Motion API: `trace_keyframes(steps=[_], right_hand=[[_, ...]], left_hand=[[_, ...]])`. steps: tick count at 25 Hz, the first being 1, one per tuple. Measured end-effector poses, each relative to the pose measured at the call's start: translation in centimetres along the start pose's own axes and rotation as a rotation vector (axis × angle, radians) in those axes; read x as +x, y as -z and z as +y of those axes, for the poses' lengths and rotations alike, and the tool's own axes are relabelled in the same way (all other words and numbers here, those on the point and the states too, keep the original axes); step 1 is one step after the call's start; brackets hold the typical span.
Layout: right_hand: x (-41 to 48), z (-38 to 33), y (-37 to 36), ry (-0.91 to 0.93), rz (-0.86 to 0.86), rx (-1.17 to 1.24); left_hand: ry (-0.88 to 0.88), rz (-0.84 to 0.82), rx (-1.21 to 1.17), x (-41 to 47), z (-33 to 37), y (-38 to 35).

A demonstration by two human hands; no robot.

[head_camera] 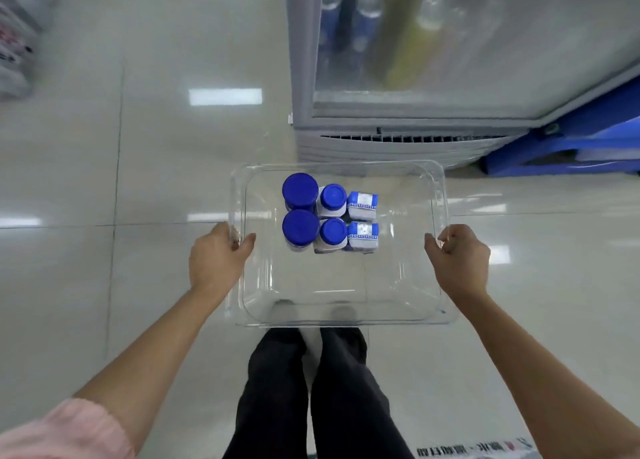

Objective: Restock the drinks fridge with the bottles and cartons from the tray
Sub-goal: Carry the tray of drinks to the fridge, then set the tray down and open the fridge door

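I carry a clear plastic tray point(346, 315) level in front of me. My left hand point(214, 256) grips its left rim and my right hand point(457, 259) grips its right rim. Standing upright in the tray's far half are two wide blue-capped bottles point(300, 207), two narrower white bottles with blue caps point(332, 216) beside them, and two small blue-and-white cartons point(362, 220) on the right. The drinks fridge point(398, 136) stands just beyond the tray at upper right. Its glass door is shut, and bottles show blurred behind it.
A blue plastic crate or stool point(568, 150) sits on the floor right of the fridge base. Shelving with goods point(17, 43) is at the far left. The floor is glossy pale tile, and my legs point(311, 389) are below the tray.
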State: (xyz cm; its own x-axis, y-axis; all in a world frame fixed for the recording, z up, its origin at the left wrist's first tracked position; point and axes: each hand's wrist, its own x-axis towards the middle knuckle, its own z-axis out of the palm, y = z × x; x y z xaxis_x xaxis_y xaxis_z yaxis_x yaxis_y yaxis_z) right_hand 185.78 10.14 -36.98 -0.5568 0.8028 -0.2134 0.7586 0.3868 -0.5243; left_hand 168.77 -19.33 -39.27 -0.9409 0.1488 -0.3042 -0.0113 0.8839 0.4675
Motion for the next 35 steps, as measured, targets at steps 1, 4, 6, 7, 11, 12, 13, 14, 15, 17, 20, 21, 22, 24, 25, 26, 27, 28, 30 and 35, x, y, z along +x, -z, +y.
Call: trace_keyframes(steps=[1,4,6,7,11,12,13,14,15,17,20,21,22,24,25,26,27,28,30,35], right_hand=[[1.1,1.3,-3.1,0.014,-0.005,0.002],[3.8,4.9,-11.5,0.031,-0.004,0.009],[5.3,7.2,-16.6,0.031,-0.006,0.003],[6.0,8.2,-19.0,0.037,-0.004,0.002],[8.1,11.3,-26.0,0.039,0.013,0.008],[8.5,11.9,-27.2,0.04,0.015,0.009],[8.9,12.2,-28.2,0.036,0.012,0.009],[9.1,12.5,-29.0,0.026,0.005,0.008],[9.2,12.7,-29.6,0.018,-0.004,0.007],[9.4,13.2,-30.8,0.013,-0.017,-0.008],[9.2,14.1,-31.6,0.016,0.004,-0.02],[9.2,14.3,-31.8,0.018,0.008,-0.022],[9.2,14.4,-31.9,0.012,0.01,-0.023],[9.1,14.3,-31.8,-0.002,0.007,-0.032],[9.1,14.2,-31.7,-0.005,-0.007,-0.046],[9.0,14.0,-31.5,-0.011,-0.034,-0.063],[9.0,13.7,-31.3,-0.022,-0.071,-0.08],[9.0,13.3,-30.8,-0.035,-0.121,-0.093],[8.8,12.2,-29.2,-0.07,-0.222,-0.099],[4.9,6.2,-18.7,-0.041,-0.261,-0.106]], left_hand=[[0.013,0.012,-0.001,1.4,-1.8,-2.7],[0.036,0.022,0.015,5.5,-6.7,-10.0],[0.033,0.015,0.023,8.2,-9.4,-14.4],[0.028,0.01,0.026,9.5,-10.6,-16.4],[0.019,-0.007,0.016,13.4,-13.8,-22.1],[0.02,-0.013,0.018,14.1,-14.4,-23.2],[0.023,-0.021,0.016,14.6,-14.9,-23.9],[0.028,-0.028,0.011,14.9,-15.4,-24.6],[0.032,-0.033,0.004,15.0,-15.9,-25.1],[0.045,-0.048,0.01,15.2,-16.6,-26.1],[0.042,-0.045,-0.023,14.9,-17.2,-26.9],[0.041,-0.036,-0.033,14.9,-17.4,-27.1],[0.046,-0.027,-0.038,14.9,-17.5,-27.3],[0.059,-0.021,-0.046,14.8,-17.4,-27.5],[0.071,-0.034,-0.044,14.9,-17.3,-27.5],[0.086,-0.062,-0.031,14.9,-17.1,-27.2],[0.094,-0.101,-0.004,15.0,-16.9,-26.9],[0.099,-0.146,0.029,15.1,-16.7,-26.4],[0.136,-0.206,0.067,14.5,-16.2,-24.4],[0.11,-0.149,-0.191,8.7,-9.4,-14.6]])
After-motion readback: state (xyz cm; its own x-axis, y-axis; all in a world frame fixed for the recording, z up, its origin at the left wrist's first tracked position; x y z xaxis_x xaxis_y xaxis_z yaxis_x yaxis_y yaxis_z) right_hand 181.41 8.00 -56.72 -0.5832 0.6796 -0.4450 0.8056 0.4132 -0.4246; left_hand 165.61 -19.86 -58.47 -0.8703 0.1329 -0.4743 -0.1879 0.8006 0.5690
